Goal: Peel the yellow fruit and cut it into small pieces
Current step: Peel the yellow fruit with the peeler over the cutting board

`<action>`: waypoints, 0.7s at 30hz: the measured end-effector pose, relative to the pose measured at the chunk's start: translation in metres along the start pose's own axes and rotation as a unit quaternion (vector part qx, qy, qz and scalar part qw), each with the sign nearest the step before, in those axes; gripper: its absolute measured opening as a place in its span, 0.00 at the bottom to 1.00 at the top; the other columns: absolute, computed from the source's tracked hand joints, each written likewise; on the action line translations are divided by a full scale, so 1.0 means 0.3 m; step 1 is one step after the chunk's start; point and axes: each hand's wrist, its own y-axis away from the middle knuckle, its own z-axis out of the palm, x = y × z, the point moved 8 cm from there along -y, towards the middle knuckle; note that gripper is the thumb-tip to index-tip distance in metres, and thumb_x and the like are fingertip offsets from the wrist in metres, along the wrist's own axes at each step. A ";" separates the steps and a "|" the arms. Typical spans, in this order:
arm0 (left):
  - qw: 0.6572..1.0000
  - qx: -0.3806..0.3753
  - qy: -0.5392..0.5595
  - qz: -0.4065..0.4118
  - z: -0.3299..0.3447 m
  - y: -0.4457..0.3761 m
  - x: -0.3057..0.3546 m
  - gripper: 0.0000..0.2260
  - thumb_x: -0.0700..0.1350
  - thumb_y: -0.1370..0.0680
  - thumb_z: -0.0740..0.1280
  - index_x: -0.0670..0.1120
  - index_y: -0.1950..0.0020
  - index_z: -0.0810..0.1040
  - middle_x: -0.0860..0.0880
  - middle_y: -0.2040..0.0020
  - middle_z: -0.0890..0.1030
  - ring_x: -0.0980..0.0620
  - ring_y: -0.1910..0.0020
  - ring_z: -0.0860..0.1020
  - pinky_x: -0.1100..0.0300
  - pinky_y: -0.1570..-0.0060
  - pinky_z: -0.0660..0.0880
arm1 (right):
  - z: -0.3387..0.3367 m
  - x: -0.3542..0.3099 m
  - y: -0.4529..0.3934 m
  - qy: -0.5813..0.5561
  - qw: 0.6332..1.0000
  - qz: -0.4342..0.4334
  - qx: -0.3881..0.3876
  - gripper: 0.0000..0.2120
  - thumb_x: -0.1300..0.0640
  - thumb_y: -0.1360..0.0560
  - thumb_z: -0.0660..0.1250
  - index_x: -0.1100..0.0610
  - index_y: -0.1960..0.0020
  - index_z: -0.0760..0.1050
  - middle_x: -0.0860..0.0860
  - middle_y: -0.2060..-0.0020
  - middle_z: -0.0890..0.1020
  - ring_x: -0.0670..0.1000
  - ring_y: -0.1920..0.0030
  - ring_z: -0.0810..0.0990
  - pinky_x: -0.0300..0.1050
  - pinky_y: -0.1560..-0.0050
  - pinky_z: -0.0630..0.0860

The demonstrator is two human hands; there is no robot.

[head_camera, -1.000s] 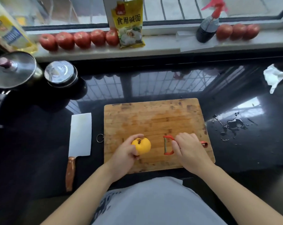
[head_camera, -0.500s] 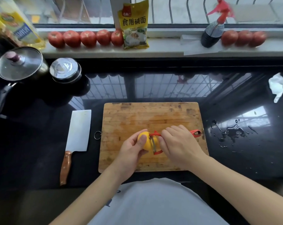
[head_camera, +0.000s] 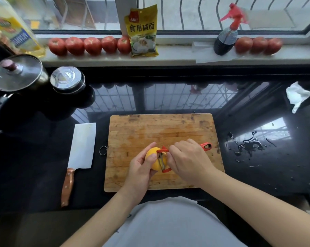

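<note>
Over the board (head_camera: 161, 129), my left hand (head_camera: 141, 168) grips the fruit (head_camera: 155, 160), my right hand (head_camera: 188, 161) clamps the peeler (head_camera: 164, 160); a slipping blade could cut my left thumb.

Both bare forearms reach forward and angle inward, the hands almost meeting. The left hand (head_camera: 141, 168) cups the yellow fruit (head_camera: 155, 158), thumb across its top, while the right hand (head_camera: 190, 161), knuckles up, curls its fingers (head_camera: 175, 148) round the peeler (head_camera: 164, 160).

- A home kitchen: glossy black counter (head_camera: 168, 100) under a barred window.
- Wooden chopping board (head_camera: 161, 129), cleaver (head_camera: 83, 145) alongside.
- Lidded pots (head_camera: 17, 75), tomatoes (head_camera: 90, 45) lining the sill, cooking oil bottle (head_camera: 13, 32).
</note>
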 end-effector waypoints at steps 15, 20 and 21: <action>0.995 0.012 0.090 -0.041 -0.038 -0.012 0.015 0.25 0.60 0.20 0.59 0.47 0.28 0.73 0.36 0.41 0.81 0.38 0.48 0.81 0.49 0.47 0.81 | 0.107 0.272 -0.025 0.058 0.982 0.150 -0.094 0.18 0.46 0.15 0.46 0.48 0.56 0.68 0.43 0.61 0.75 0.50 0.58 0.72 0.52 0.44 0.66; 0.992 0.021 0.081 -0.090 -0.028 -0.014 -0.004 0.30 0.67 0.21 0.57 0.46 0.33 0.76 0.36 0.48 0.81 0.43 0.59 0.80 0.56 0.64 0.78 | -0.010 0.094 -0.017 -0.027 0.999 0.005 -0.031 0.16 0.47 0.15 0.50 0.49 0.59 0.67 0.42 0.62 0.71 0.48 0.60 0.67 0.49 0.43 0.65; 0.992 0.026 0.077 -0.097 -0.024 -0.015 -0.008 0.31 0.68 0.22 0.57 0.45 0.34 0.76 0.36 0.49 0.81 0.43 0.59 0.79 0.55 0.65 0.77 | -0.023 0.061 -0.017 -0.028 0.999 -0.015 -0.030 0.17 0.47 0.15 0.51 0.50 0.58 0.69 0.43 0.62 0.72 0.49 0.60 0.68 0.49 0.44 0.66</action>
